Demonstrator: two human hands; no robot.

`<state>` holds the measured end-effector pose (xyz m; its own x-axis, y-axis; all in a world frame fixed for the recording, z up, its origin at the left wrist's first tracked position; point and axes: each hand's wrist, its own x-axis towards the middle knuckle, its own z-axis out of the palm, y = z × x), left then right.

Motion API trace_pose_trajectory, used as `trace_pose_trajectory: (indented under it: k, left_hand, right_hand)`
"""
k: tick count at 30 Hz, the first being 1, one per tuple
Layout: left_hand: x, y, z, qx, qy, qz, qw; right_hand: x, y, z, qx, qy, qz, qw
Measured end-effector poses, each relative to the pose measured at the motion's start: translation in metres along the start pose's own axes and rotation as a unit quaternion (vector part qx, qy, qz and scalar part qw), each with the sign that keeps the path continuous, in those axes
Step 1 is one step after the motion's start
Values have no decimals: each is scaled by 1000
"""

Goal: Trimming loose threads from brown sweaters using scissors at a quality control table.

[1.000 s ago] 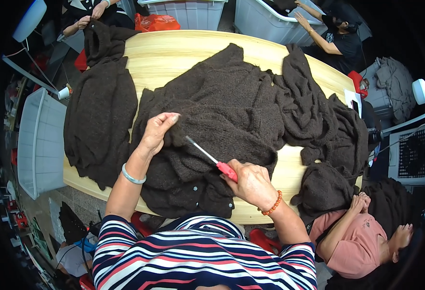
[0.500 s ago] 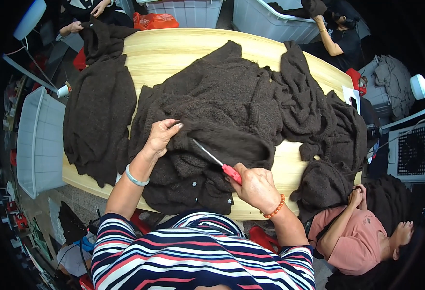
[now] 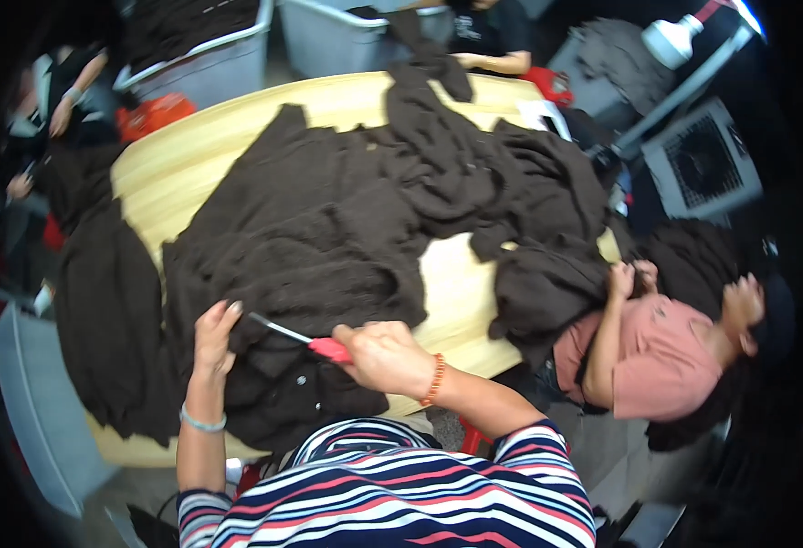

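A dark brown knitted cardigan lies spread in front of me, with shiny buttons near its close edge. At its near left part, my left hand is closed in a pinch on the knit; slight blur softens the fingertips. My right hand is wrapped round the red handle of a thin metal-shafted tool. The shaft points left over the cardigan, its tip close to my left thumb. Whether the tip touches the knit I cannot tell.
More brown knitwear lies on the wooden table, at left and right. A person in a pink shirt sits at the right; others work across the table. Grey bins stand behind, and a lamp leans in at upper right.
The view has swung, so the table and garments appear shifted left and tilted. Both hands keep their holds, and the tool's tip still points toward my left hand.
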<state>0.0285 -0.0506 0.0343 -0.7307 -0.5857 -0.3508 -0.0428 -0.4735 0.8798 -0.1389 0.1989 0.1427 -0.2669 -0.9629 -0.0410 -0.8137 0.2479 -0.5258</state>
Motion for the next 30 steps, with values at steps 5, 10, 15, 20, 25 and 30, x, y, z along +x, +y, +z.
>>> trace_pose_trajectory:
  k: [5,10,15,20,25,30]
  left_hand:
    - [-3,5,18,-27,-21,-2,999]
    - [-1,14,37,19,-8,0,1000]
    - [-2,3,33,28,12,-20,999]
    - [-9,-6,30,35,7,2,999]
    - [-17,1,21,-15,8,-12,1000]
    - [-36,-1,20,230,-17,173,958]
  right_hand:
    - [-3,-5,9,38,-80,-31,996]
    - [-17,3,2,-10,35,39,999]
    - [-31,-3,-8,14,-28,50,998]
    - [-29,-1,-1,-9,-50,62,997]
    - [-25,-8,3,-11,-65,42,997]
    - [-28,-8,33,-11,-105,-44,993]
